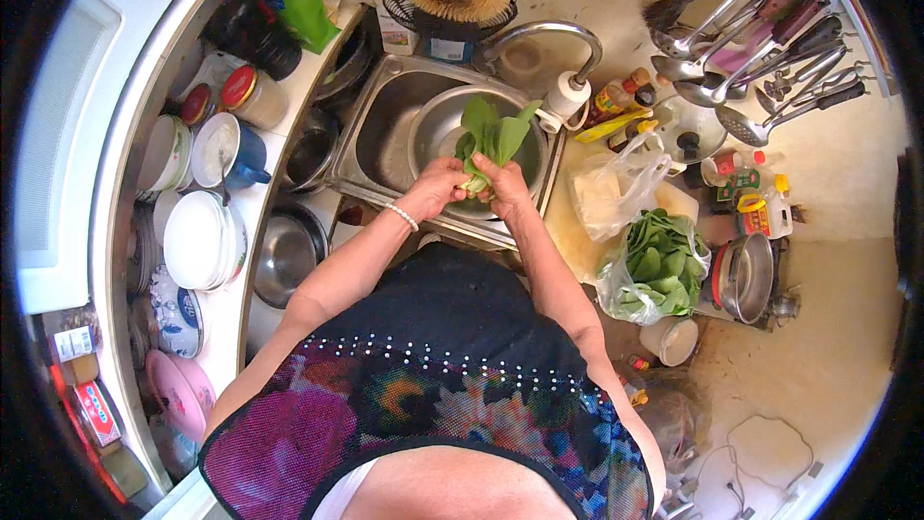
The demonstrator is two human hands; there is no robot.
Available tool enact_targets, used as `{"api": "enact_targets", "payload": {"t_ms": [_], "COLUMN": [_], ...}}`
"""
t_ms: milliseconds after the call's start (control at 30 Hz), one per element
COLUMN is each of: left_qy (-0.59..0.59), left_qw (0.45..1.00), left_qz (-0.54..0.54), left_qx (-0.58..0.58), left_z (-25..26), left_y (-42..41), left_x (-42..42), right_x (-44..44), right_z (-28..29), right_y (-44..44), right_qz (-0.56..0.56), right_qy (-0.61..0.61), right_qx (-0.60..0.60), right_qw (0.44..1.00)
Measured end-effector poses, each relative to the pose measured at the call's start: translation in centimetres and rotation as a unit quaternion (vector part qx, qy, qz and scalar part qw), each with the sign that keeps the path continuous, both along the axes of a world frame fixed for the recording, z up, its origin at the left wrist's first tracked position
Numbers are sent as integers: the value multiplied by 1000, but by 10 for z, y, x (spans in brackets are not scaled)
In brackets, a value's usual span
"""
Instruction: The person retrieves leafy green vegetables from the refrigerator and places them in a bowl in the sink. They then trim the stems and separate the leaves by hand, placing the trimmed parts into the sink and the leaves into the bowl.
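Observation:
Both my hands hold a bunch of leafy greens, which looks like bok choy, by its pale stem end. My left hand, with a white bead bracelet at the wrist, grips the base from the left. From the right, my right hand closes on the stems, thumb on top. The leaves point away from me over a round steel basin. That basin sits in the stainless steel sink, towards its right side. The curved faucet rises behind it. My fingers partly hide the stems.
On the right counter, a plastic bag holds more leafy greens, near a bag with a pale block. Bottles stand beside the faucet. Ladles and skimmers hang at upper right. Left shelves carry stacked plates, jars and a blue mug.

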State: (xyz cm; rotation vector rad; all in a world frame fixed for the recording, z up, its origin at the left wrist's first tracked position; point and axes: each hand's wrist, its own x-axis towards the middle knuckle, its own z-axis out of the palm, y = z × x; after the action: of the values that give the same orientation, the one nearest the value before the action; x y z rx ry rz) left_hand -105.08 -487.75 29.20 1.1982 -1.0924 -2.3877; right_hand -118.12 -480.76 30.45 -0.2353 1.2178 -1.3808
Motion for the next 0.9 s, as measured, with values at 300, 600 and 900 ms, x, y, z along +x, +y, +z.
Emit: {"api": "enact_targets", "payload": {"t_ms": [300,600,900], "left_qy": [28,-38,-21], "left_qw": [998,983,953], "left_qz": [18,18,13], "left_qx": [57,-180,-302], "left_z": [29,32,50], "left_y": [8,25,29], "left_x": [8,4,7], "right_x": [19,19,20], "right_z": [-2,8,16], "right_y": [-11,-11,-9], "right_qz": [-181,-104,-125], "right_qy": [35,46,-33], "right_qx": [-114,-155,-131], "right_qw": [976,981,983]}}
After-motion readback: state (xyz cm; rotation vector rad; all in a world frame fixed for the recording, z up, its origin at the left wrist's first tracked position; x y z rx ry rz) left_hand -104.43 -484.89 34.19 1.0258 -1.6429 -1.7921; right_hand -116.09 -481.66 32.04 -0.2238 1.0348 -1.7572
